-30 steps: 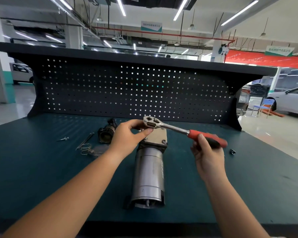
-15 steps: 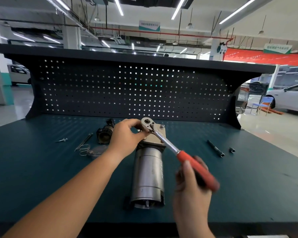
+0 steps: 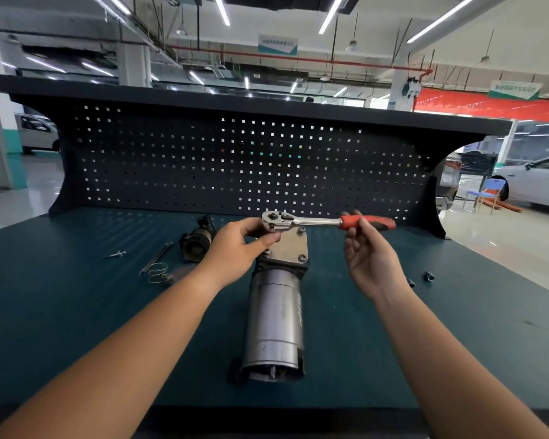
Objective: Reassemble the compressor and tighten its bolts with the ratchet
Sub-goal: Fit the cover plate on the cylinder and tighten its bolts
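The ratchet (image 3: 314, 221) is held by its head on the compressor (image 3: 276, 318) by the left hand (image 3: 240, 247); its handle is pinched by the right hand (image 3: 373, 253).

Orange-red, chrome and teal
The ratchet (image 3: 314, 220) was orange-red at the grip of the right hand (image 3: 371, 258), black just beyond it, and chrome across to the left hand (image 3: 238, 245); below that grip the compressor (image 3: 274, 315) was silver-grey, on a dark teal workbench (image 3: 76, 312) backed by a black pegboard (image 3: 203, 166) with a grid of square holes.
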The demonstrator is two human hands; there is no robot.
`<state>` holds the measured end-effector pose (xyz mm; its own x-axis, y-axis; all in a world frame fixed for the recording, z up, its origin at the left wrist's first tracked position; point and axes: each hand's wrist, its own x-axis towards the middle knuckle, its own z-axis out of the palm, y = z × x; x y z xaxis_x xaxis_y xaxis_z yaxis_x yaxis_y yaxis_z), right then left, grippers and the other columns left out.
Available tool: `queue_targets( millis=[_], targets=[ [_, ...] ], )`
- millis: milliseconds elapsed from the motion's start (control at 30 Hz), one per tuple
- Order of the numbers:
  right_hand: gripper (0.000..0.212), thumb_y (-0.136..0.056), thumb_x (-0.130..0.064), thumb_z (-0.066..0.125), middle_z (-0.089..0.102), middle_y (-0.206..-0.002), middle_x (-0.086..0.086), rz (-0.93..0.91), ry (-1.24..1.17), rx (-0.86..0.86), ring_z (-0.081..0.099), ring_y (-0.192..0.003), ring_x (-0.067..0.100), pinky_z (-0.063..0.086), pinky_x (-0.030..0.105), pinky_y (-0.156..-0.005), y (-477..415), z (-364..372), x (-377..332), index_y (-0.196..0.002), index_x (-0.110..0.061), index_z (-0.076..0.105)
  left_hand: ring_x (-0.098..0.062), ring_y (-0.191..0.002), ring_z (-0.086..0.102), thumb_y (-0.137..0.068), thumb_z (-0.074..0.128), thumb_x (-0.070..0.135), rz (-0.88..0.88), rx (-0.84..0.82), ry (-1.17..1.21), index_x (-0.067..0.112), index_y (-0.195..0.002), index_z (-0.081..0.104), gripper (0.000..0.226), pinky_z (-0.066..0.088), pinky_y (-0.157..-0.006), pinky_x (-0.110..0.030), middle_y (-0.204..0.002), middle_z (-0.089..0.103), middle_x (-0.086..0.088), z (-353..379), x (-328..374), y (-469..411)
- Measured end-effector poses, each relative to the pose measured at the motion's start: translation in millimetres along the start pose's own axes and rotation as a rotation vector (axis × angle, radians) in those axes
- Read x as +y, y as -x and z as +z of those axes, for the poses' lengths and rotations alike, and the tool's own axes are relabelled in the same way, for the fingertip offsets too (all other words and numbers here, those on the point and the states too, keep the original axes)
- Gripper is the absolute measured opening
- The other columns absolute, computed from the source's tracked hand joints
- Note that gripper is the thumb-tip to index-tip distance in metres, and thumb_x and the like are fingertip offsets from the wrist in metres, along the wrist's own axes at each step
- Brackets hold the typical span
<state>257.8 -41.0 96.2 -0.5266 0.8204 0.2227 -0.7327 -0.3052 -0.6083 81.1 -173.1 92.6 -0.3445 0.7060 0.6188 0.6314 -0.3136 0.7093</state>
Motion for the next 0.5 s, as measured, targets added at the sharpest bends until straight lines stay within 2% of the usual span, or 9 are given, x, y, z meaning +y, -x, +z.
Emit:
queue_targets(
  millis=[100,200,267,333,367,433,467,500],
  targets=[
    [0.010,-0.092,-0.008,0.052,0.068,-0.064,-0.005,-0.128,0.048,0.077,0.061,-0.052,0.000,0.049,0.013,-0.050,28.5,-7.9,12.8,-0.097,-0.016,0.056,0.006,-0.084,0.062,-0.086,0.067,0.017,0.031,0.135,0.037,0.034,-0.088,0.067,0.017,0.046,-0.076,-0.010,-0.083,0.069,0.022,11.4,0.1,7.9],
    [0.018,-0.075,-0.010,0.062,0.065,-0.062,-0.006,-0.244,0.099,0.093,0.060,-0.052,0.002,0.050,0.013,-0.052,64.4,-8.9,28.0,-0.088,-0.018,0.052,0.011,-0.080,0.059,-0.080,0.073,0.013,0.065,0.258,0.006,0.040,-0.084,0.062,0.030,0.043,-0.072,-0.004,-0.077,0.065,0.030,22.8,1.4,11.0],
    [0.019,-0.068,-0.011,0.063,0.065,-0.064,-0.001,-0.282,0.097,0.101,0.062,-0.054,0.006,0.051,0.014,-0.053,86.7,-9.1,39.4,-0.084,-0.018,0.056,0.011,-0.076,0.058,-0.078,0.074,0.011,0.085,0.310,-0.026,0.041,-0.078,0.060,0.034,0.041,-0.068,-0.004,-0.072,0.064,0.029,27.2,1.2,11.1],
    [0.014,-0.072,-0.007,0.067,0.068,-0.073,0.006,-0.242,0.058,0.043,0.067,-0.058,0.013,0.053,0.017,-0.053,106.1,-10.9,44.3,-0.078,-0.020,0.068,0.009,-0.075,0.058,-0.080,0.072,0.008,0.107,0.323,-0.080,0.042,-0.076,0.059,0.036,0.039,-0.065,-0.005,-0.071,0.064,0.024,26.9,0.9,10.1],
    [0.011,-0.070,-0.012,0.076,0.071,-0.080,0.011,-0.180,0.030,-0.018,0.070,-0.064,0.017,0.054,0.019,-0.053,115.9,-9.9,42.5,-0.077,-0.020,0.073,0.004,-0.076,0.059,-0.082,0.071,0.009,0.113,0.312,-0.105,0.040,-0.077,0.062,0.033,0.042,-0.067,-0.010,-0.074,0.066,0.019,25.8,0.7,9.4],
    [0.038,-0.049,-0.023,0.090,0.072,-0.094,0.018,-0.074,0.058,-0.105,0.072,-0.077,0.026,0.056,0.023,-0.054,127.1,-17.2,30.0,-0.084,-0.015,0.077,-0.013,-0.082,0.062,-0.084,0.069,0.012,0.107,0.276,-0.136,0.028,-0.082,0.070,0.016,0.048,-0.075,-0.028,-0.080,0.069,0.005,23.3,1.0,7.8],
    [0.040,-0.050,-0.019,0.087,0.072,-0.098,0.018,-0.041,0.142,-0.130,0.072,-0.080,0.027,0.056,0.024,-0.054,130.0,-22.4,20.5,-0.088,-0.014,0.077,-0.020,-0.083,0.063,-0.084,0.069,0.013,0.106,0.259,-0.148,0.021,-0.085,0.072,0.008,0.050,-0.077,-0.037,-0.082,0.070,0.000,22.5,1.4,7.5],
    [0.034,-0.060,-0.011,0.081,0.072,-0.099,0.015,-0.025,0.272,-0.146,0.072,-0.079,0.026,0.056,0.024,-0.056,131.8,-24.5,9.5,-0.093,-0.016,0.076,-0.023,-0.084,0.063,-0.084,0.068,0.014,0.109,0.248,-0.153,0.016,-0.086,0.072,0.005,0.050,-0.077,-0.042,-0.083,0.071,-0.003,21.8,2.1,7.5]
  ],
)
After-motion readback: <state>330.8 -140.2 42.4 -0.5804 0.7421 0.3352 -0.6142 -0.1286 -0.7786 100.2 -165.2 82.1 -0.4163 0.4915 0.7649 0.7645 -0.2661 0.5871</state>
